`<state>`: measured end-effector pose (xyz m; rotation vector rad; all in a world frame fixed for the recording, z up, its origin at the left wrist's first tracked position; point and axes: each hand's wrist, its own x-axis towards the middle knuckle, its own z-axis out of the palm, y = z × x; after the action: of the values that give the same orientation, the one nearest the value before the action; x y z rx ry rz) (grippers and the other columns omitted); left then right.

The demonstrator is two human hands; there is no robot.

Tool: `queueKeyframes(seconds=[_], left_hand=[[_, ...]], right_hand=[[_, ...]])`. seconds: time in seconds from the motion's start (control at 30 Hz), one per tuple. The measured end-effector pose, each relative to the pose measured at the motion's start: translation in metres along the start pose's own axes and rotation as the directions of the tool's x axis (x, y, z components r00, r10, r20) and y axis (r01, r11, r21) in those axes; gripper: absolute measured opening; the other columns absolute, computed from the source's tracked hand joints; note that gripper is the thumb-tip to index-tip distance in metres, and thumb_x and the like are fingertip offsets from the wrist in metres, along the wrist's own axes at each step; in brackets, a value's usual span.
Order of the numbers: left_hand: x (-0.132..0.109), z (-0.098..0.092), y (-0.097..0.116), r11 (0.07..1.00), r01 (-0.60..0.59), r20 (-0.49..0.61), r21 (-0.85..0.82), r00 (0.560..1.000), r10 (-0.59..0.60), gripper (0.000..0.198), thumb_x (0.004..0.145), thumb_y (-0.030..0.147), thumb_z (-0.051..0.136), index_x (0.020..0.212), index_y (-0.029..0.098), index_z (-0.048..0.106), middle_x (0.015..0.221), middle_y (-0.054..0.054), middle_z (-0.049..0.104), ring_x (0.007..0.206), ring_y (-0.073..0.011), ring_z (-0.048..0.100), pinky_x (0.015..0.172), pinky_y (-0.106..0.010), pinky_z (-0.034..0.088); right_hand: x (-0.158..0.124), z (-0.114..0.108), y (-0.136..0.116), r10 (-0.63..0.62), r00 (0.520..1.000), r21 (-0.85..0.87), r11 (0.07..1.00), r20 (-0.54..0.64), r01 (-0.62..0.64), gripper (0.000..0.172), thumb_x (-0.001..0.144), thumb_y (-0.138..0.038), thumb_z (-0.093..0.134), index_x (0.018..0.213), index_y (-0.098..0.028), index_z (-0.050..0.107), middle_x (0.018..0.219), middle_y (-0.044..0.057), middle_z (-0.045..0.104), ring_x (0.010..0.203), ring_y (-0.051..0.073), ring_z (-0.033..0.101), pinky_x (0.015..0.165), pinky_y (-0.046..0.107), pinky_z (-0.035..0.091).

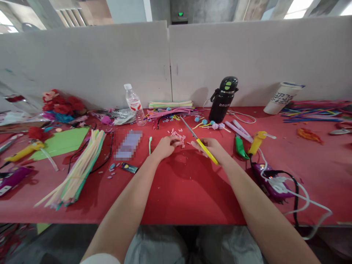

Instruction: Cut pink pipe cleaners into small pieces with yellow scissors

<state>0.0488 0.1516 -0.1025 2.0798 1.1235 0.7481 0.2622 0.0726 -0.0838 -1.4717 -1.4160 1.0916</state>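
Note:
A pair of yellow-handled scissors [205,149], seen almost edge-on, rests in my right hand [213,146], its grey blades pointing away and to the left. My left hand [165,146] reaches low over the table to a small heap of short pink fuzzy pieces [180,137], fingertips at its left edge, thumb apart from the fingers. Whether a piece lies under those fingertips is hidden. Loose pink bits are scattered between the two hands. A short pale green stem [150,145] lies left of my left hand.
Pipe cleaners [79,168] lie bundled at left. A water bottle [134,104], a black flask [224,99] and a white cup [282,98] stand along the partition [110,66]. A yellow glue gun [257,143] and purple power strip [271,183] with cables sit at right.

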Motion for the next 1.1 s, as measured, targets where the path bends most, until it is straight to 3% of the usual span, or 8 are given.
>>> queueKeyframes(seconds=[0.17, 0.27, 0.33, 0.43, 0.5, 0.67, 0.87, 1.1], left_hand=[[0.009, -0.014, -0.011, 0.994, 0.02, -0.248, -0.111, 0.968, -0.047, 0.025, 0.077, 0.037, 0.06, 0.091, 0.018, 0.07, 0.092, -0.009, 0.072, 0.088, -0.0208, 0.065, 0.084, -0.033, 0.048], [0.009, -0.028, -0.006, 0.934, -0.034, -0.345, -0.356, 0.933, -0.098, 0.032, 0.075, 0.04, 0.063, 0.094, 0.015, 0.068, 0.089, -0.01, 0.072, 0.084, -0.0186, 0.066, 0.08, -0.031, 0.049], [0.006, -0.04, 0.0, 0.868, -0.079, -0.43, -0.49, 0.888, -0.162, 0.035, 0.073, 0.04, 0.065, 0.096, 0.014, 0.067, 0.087, -0.009, 0.071, 0.082, -0.016, 0.065, 0.078, -0.028, 0.048], [0.001, -0.058, 0.006, 0.773, -0.108, -0.512, -0.626, 0.804, -0.302, 0.034, 0.069, 0.039, 0.069, 0.093, 0.015, 0.066, 0.083, -0.006, 0.069, 0.072, -0.011, 0.062, 0.067, -0.022, 0.046], [-0.003, -0.067, 0.008, 0.735, -0.104, -0.513, -0.67, 0.781, -0.357, 0.032, 0.068, 0.038, 0.069, 0.091, 0.016, 0.065, 0.083, -0.004, 0.068, 0.065, -0.0079, 0.059, 0.06, -0.02, 0.043], [-0.006, -0.064, 0.011, 0.682, -0.048, -0.405, -0.729, 0.834, -0.375, 0.03, 0.066, 0.034, 0.071, 0.088, 0.016, 0.066, 0.079, -0.003, 0.066, 0.056, -0.005, 0.051, 0.052, -0.018, 0.037], [-0.006, -0.051, 0.014, 0.719, 0.055, -0.231, -0.693, 0.928, -0.293, 0.029, 0.065, 0.034, 0.074, 0.087, 0.015, 0.067, 0.083, -0.005, 0.067, 0.061, -0.0061, 0.053, 0.057, -0.02, 0.04], [-0.009, -0.037, 0.01, 0.818, 0.182, -0.108, -0.546, 0.953, -0.284, 0.031, 0.063, 0.033, 0.075, 0.087, 0.015, 0.068, 0.081, -0.006, 0.069, 0.07, -0.0127, 0.061, 0.066, -0.026, 0.045]], right_hand=[[0.0, -0.007, 0.001, -0.001, 0.999, -0.038, 0.999, -0.036, -0.001, 0.047, 0.064, -0.063, 0.066, 0.069, -0.018, 0.054, 0.054, -0.002, 0.048, 0.044, 0.009, 0.042, 0.041, 0.023, 0.029], [-0.007, -0.02, -0.007, 0.017, 0.986, -0.041, 0.999, 0.167, -0.01, 0.045, 0.067, -0.062, 0.064, 0.066, -0.018, 0.051, 0.056, -0.002, 0.049, 0.045, 0.009, 0.042, 0.042, 0.024, 0.03], [-0.013, -0.031, -0.012, 0.015, 0.96, -0.203, 0.978, 0.279, 0.044, 0.045, 0.065, -0.061, 0.066, 0.06, -0.018, 0.051, 0.054, -0.002, 0.048, 0.046, 0.01, 0.042, 0.044, 0.024, 0.029], [-0.019, -0.042, -0.013, 0.032, 0.96, -0.517, 0.848, 0.277, 0.121, 0.045, 0.057, -0.058, 0.072, 0.053, -0.019, 0.051, 0.051, -0.003, 0.047, 0.046, 0.01, 0.041, 0.043, 0.024, 0.025], [-0.02, -0.046, -0.01, 0.083, 0.964, -0.632, 0.769, 0.253, 0.099, 0.044, 0.055, -0.058, 0.073, 0.052, -0.019, 0.053, 0.05, -0.002, 0.049, 0.046, 0.012, 0.042, 0.042, 0.025, 0.024], [-0.013, -0.048, 0.0, 0.153, 0.98, -0.739, 0.673, 0.124, -0.012, 0.05, 0.059, -0.065, 0.066, 0.045, -0.021, 0.046, 0.045, -0.001, 0.044, 0.043, 0.012, 0.04, 0.042, 0.027, 0.023], [0.007, -0.038, 0.01, 0.14, 0.982, -0.785, 0.59, -0.13, -0.188, 0.048, 0.063, -0.067, 0.061, 0.058, -0.02, 0.055, 0.058, 0.005, 0.057, 0.053, 0.018, 0.055, 0.047, 0.027, 0.031], [0.016, -0.032, 0.015, 0.077, 0.968, -0.707, 0.669, -0.241, -0.229, 0.049, 0.063, -0.068, 0.06, 0.063, -0.019, 0.055, 0.061, 0.005, 0.057, 0.058, 0.018, 0.056, 0.049, 0.026, 0.031]])
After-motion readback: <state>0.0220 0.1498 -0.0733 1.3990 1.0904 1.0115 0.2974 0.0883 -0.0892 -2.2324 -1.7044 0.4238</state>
